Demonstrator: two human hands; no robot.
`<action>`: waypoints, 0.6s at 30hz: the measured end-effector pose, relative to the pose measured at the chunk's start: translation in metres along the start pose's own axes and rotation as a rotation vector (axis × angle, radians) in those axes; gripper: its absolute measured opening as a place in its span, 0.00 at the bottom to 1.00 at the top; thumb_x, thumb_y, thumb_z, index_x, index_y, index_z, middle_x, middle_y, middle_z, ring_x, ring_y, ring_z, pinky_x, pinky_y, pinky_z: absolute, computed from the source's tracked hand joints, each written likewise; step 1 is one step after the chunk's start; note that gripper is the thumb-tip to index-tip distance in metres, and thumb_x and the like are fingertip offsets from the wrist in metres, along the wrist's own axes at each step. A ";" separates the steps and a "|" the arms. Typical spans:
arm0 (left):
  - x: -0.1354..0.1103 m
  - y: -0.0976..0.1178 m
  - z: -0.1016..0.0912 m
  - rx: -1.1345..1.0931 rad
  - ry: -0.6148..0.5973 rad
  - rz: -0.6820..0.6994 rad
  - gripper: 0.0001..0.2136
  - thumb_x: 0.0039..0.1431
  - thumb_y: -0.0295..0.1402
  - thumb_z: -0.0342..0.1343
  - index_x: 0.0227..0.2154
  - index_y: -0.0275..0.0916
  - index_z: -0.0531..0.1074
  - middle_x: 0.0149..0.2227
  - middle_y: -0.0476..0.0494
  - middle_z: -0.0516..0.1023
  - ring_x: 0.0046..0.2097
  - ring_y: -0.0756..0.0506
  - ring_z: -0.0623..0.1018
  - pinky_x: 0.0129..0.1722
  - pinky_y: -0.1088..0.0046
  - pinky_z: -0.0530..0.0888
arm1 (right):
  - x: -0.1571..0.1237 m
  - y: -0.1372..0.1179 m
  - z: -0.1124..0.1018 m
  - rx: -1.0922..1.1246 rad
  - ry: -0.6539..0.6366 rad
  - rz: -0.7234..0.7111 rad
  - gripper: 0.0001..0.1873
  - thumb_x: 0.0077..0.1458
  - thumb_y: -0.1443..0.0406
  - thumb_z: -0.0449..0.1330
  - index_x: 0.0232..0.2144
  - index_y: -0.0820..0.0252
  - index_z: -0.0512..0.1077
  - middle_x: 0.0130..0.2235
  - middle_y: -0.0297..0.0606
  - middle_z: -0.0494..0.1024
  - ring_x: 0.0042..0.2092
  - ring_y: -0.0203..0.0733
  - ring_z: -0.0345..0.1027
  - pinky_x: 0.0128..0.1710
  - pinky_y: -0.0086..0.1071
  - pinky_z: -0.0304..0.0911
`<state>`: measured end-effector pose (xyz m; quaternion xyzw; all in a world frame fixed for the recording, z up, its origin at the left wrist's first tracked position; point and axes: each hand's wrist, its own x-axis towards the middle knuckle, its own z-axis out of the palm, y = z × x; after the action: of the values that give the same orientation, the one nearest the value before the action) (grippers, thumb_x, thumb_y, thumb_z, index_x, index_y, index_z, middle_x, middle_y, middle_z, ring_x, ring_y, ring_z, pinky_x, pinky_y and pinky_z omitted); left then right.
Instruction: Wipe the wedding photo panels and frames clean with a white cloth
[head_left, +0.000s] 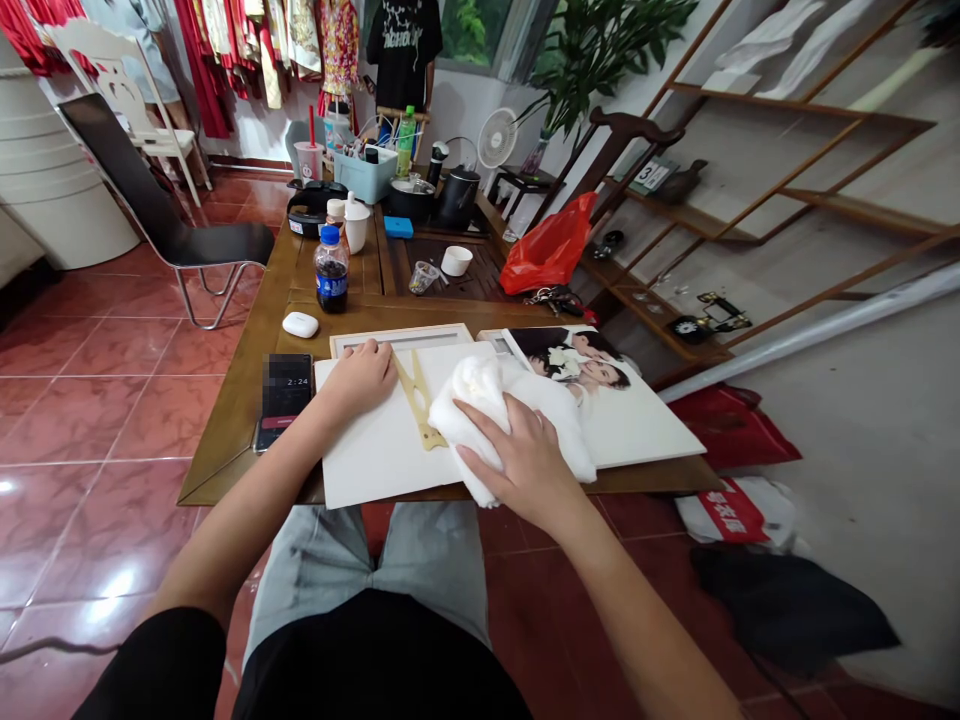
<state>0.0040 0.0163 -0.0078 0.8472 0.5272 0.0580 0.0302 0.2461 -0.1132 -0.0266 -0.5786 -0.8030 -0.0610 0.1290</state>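
My right hand (517, 455) presses down on a white cloth (480, 395), fingers closed over it, on top of a white board (375, 450) at the near edge of a wooden table (247, 400). My left hand (364, 375) rests with curled fingers on the board's upper left corner. Between the hands lies a yellowish set-square ruler (418, 400). A large printed portrait photo (600, 390) lies to the right, partly under the cloth. A light wooden frame (405, 338) sits just behind the board.
A phone (285, 395) and a white earbud case (300, 324) lie left of the board. Farther back stand a cola bottle (331, 270), cups, a kettle (457, 195), a blue bin and a red plastic bag (547, 250). A black chair (172, 225) is at the left, shelves at the right.
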 end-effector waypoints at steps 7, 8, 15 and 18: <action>0.000 -0.001 -0.001 -0.022 0.001 0.015 0.18 0.73 0.32 0.38 0.51 0.31 0.71 0.51 0.30 0.76 0.53 0.34 0.77 0.55 0.54 0.70 | 0.053 0.013 0.006 0.015 -0.044 0.098 0.32 0.69 0.46 0.45 0.70 0.46 0.62 0.62 0.53 0.65 0.63 0.60 0.61 0.62 0.59 0.58; 0.000 -0.001 -0.001 -0.022 -0.002 0.013 0.18 0.73 0.32 0.38 0.52 0.31 0.71 0.51 0.30 0.76 0.53 0.34 0.77 0.55 0.54 0.70 | 0.061 0.014 0.006 0.019 -0.047 0.109 0.32 0.69 0.46 0.45 0.70 0.46 0.61 0.63 0.53 0.64 0.63 0.60 0.61 0.62 0.59 0.58; 0.000 0.001 0.000 -0.020 0.005 -0.016 0.18 0.74 0.33 0.38 0.52 0.32 0.71 0.51 0.31 0.77 0.52 0.34 0.77 0.53 0.54 0.70 | 0.084 0.016 0.008 0.066 -0.043 0.143 0.33 0.69 0.46 0.45 0.70 0.46 0.60 0.64 0.53 0.64 0.64 0.63 0.60 0.61 0.61 0.59; 0.000 0.001 0.000 -0.021 0.002 -0.026 0.18 0.74 0.33 0.38 0.52 0.32 0.71 0.51 0.31 0.77 0.53 0.34 0.77 0.53 0.54 0.70 | 0.072 0.018 0.007 0.075 -0.015 0.132 0.32 0.69 0.46 0.46 0.69 0.46 0.63 0.63 0.53 0.65 0.63 0.63 0.62 0.60 0.61 0.60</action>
<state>0.0048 0.0157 -0.0074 0.8399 0.5376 0.0638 0.0393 0.2405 -0.0396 -0.0144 -0.6256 -0.7657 -0.0181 0.1483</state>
